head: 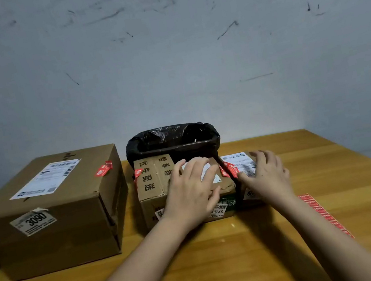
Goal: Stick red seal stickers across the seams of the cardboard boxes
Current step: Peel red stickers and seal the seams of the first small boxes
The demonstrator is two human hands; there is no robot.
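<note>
Both bare forearms reach in from the near edge over the wooden table, converging on two small boxes in the middle. By the right forearm a strip of red seal stickers lies flat on the tabletop.

The left hand lies palm down on the middle cardboard box, fingers straight and slightly spread, pressing on the white label on its top; it holds nothing. The right hand rests palm down on the smaller box just beside it, fingers loosely extended over a white shipping label, the thumb side near the gap between the two boxes. Whether its fingertips pinch anything I cannot tell; it is slightly blurred.

A red seal sticker sits at the seam between the two boxes, between the hands. Another red sticker wraps the left top edge of the middle box.

To the left stands a large cardboard box, with a red sticker on its top right edge. Behind the small boxes is a bin lined with a black bag, against a scuffed grey wall.
</note>
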